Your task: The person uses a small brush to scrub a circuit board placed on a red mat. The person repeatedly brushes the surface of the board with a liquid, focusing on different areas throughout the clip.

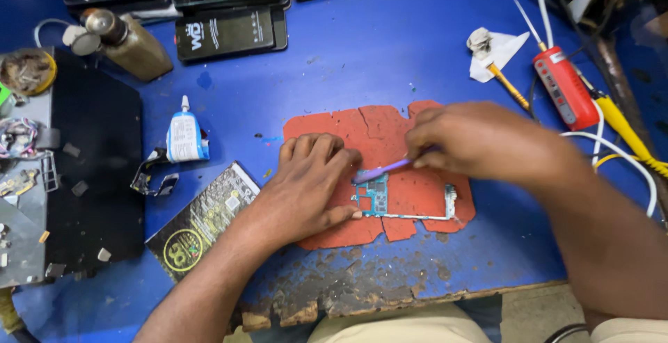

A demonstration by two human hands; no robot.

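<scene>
Pressing down on the red mat point(390, 131), the left hand point(309, 190) lies flat with fingers spread narrow, thumb tip touching the left edge of a small teal circuit board point(376, 195). Board sits on the mat's lower middle, attached to a thin L-shaped metal frame point(445, 207) running to its right. Right hand point(480, 141) has fingers pinched shut on a purple-handled tool point(381, 171), tip lying just above the board's top edge, beside the left fingertips. Mat rests on a blue table point(348, 58), front edge badly chipped. Left of the mat: a white glue tube point(185, 136) with blue label, a dark printed packet point(205, 218). Right of the mat: a red tester point(565, 87) with white and yellow leads, and a crumpled tissue point(490, 51).
</scene>
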